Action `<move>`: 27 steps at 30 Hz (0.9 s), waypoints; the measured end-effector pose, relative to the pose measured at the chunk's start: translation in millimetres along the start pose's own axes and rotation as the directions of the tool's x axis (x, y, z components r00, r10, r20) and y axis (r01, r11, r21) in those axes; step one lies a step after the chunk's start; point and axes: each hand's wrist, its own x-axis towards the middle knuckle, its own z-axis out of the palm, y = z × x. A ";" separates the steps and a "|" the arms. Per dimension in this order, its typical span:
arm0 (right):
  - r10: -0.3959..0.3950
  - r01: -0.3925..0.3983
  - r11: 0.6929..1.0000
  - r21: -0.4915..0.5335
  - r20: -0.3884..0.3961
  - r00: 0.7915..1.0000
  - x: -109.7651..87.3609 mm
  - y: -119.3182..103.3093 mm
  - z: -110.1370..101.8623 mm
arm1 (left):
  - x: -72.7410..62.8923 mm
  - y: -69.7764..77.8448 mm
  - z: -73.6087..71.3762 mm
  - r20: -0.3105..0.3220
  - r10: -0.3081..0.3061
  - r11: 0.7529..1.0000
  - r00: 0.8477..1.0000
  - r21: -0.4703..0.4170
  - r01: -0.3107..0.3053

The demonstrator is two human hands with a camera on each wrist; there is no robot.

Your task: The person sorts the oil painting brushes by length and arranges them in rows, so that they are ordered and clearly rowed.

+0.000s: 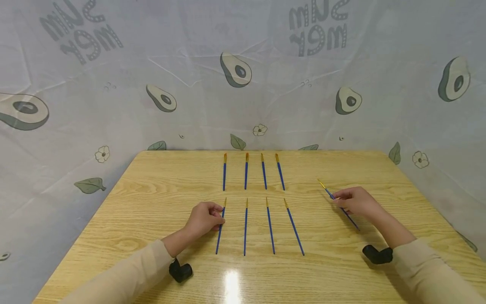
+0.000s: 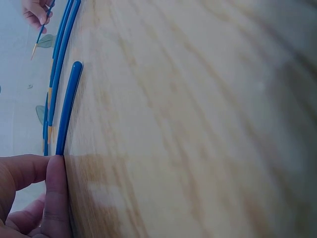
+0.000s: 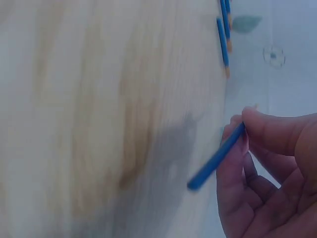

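My left hand pinches the leftmost paintbrush of the front row between thumb and finger. That brush has a blue handle and a golden tip pointing away from me; in the left wrist view its handle end lies along the wood. Off to the right, my right hand holds another slim blue paintbrush around mid-handle, tilted with its tip toward the back left. The right wrist view shows thumb and fingertips gripping its handle over the table, a shadow beneath.
Beside the left hand's brush lie three more front-row paintbrushes, including a middle one. Behind them is a row of several brushes with brown bristles, such as one at its left end. The wooden table meets a patterned cloth at the back.
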 end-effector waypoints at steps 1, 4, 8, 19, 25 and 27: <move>-0.002 0.002 1.000 0.008 0.007 1.000 -1.2 -2.6 2.5 | 0.2 0.1 -0.2 -0.001 -0.001 1.000 1.000 -0.002 0.001; -0.016 0.015 0.999 0.033 0.027 1.000 -4.9 -9.0 10.6 | 0.4 0.1 -0.2 -0.001 0.005 1.000 1.000 -0.007 -0.005; -0.016 0.013 0.996 0.086 0.038 0.999 -8.3 -13.5 22.7 | 0.5 -0.1 0.1 -0.003 0.007 1.000 1.000 -0.004 -0.007; 0.017 -0.019 0.995 0.096 0.021 1.000 -20.6 -20.6 54.1 | 0.0 1.4 -0.3 -0.003 -0.018 1.000 1.000 0.000 0.018; 0.036 -0.037 0.993 0.115 0.010 0.999 -25.2 -22.7 63.8 | 0.2 0.1 -0.4 -0.003 -0.012 1.000 1.000 0.001 0.012; 0.043 -0.044 0.992 0.118 0.004 0.999 -26.1 -23.1 65.5 | 0.4 0.3 -0.3 -0.006 -0.008 1.000 1.000 0.003 0.008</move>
